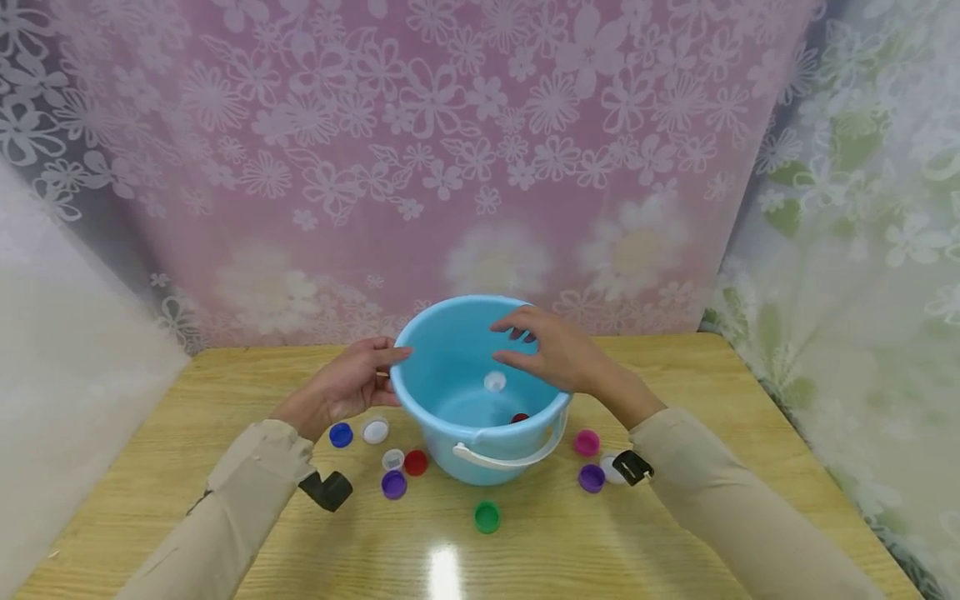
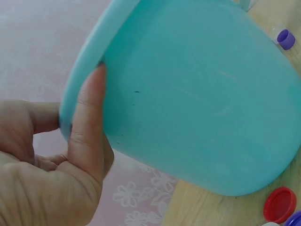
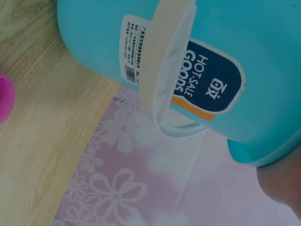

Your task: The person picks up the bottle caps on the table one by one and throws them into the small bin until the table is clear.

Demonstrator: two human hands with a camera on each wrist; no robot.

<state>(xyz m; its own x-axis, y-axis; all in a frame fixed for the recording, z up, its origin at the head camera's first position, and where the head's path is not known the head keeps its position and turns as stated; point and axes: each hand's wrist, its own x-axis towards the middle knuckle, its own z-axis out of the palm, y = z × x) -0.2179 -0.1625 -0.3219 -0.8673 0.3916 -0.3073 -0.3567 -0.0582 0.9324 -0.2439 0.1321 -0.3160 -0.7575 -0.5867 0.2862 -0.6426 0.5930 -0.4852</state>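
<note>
A light blue plastic bucket stands on the table with its white handle hanging down the front. My left hand holds the bucket's left rim, pinching the wall between thumb and fingers; the left wrist view shows this grip on the rim up close. Over the bucket's right side reaches my right hand, thumb and fingers spread apart with nothing between them. Below its fingertips a white cap shows inside the bucket, and a red cap lies low in it, partly hidden by the front wall.
Left of the bucket lie blue, white, clear, red and purple caps. A green cap is in front. Pink, purple and white caps lie right. Behind hangs a pink floral curtain.
</note>
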